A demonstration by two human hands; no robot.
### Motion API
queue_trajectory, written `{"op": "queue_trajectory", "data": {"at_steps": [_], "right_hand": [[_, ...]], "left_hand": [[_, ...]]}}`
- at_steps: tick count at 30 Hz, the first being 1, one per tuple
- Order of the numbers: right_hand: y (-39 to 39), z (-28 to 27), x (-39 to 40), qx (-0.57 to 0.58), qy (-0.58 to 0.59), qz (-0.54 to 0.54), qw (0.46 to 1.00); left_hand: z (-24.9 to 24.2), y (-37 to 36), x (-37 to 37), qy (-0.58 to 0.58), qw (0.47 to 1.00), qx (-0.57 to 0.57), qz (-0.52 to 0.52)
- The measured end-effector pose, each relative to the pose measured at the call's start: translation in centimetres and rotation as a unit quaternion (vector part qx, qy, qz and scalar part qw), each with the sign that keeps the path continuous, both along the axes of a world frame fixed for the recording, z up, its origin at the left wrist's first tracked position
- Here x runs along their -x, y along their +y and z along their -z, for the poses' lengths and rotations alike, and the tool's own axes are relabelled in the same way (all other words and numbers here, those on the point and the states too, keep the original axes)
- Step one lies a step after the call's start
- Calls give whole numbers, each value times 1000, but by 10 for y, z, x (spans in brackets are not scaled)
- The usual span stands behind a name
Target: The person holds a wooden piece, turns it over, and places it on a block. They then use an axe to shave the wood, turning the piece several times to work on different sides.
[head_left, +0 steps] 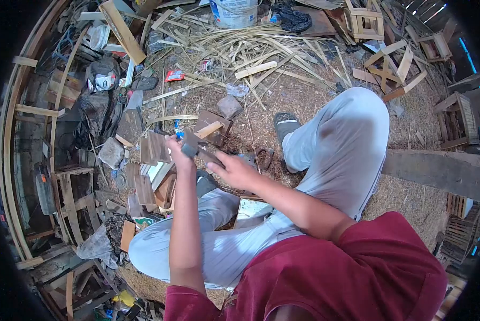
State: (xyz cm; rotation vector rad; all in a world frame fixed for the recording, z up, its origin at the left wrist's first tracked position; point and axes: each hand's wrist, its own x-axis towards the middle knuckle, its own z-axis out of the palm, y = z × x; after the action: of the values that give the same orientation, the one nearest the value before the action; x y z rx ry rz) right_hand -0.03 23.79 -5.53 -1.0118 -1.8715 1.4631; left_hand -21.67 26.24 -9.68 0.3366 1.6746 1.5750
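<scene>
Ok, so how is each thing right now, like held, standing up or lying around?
Hammer-like tool, held slantwise
Right hand, closed around the tool
Left hand, partly hidden, grip unclear
Bucket, upright, contents not visible
Pale strips, loose and scattered
Red packet, lying down

A hammer [194, 146] with a blocky, dull grey head sits toward ten o'clock from mid-view, its dark handle sloping from the head toward four o'clock into the right hand [233, 170]. The head overlaps the left hand [179, 155] in view; contact cannot be told. A flat-faced, grey-brown wooden piece [153, 149] stands at nine o'clock just beside the left hand.
</scene>
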Motion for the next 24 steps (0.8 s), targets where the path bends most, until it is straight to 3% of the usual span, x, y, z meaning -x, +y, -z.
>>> {"op": "queue_trajectory", "data": {"at_steps": [1,5,7,10,11,15,18,19,22,24], "right_hand": [[1,-3,-1,59,-4,-25,998],[5,-7,-1,54,3,-35,998],[7,1,-1,37,-11,-16,999],[11,14,-5,47,-70,-4,996],[8,18,-2,35,-45,14,998],[16,50,10,124,82,4,989],[31,19,-6,477,177,0,861],[30,6,-7,499,184,20,846],[23,17,3,392,126,12,911],[12,29,11,182,60,20,981]], "left_hand": [[14,0,7,16,1000,-11,4],[28,-2,22,3,999,-6,46],[-19,-2,-11,-14,999,9,40],[-49,4,-34,0,999,42,25],[-29,6,-26,43,999,20,-5],[-19,6,-5,-2,999,37,3],[5,1,17,0,999,52,3],[7,-1,19,-5,999,53,7],[1,3,10,17,997,69,-7],[1,5,5,24,998,51,-14]]}}
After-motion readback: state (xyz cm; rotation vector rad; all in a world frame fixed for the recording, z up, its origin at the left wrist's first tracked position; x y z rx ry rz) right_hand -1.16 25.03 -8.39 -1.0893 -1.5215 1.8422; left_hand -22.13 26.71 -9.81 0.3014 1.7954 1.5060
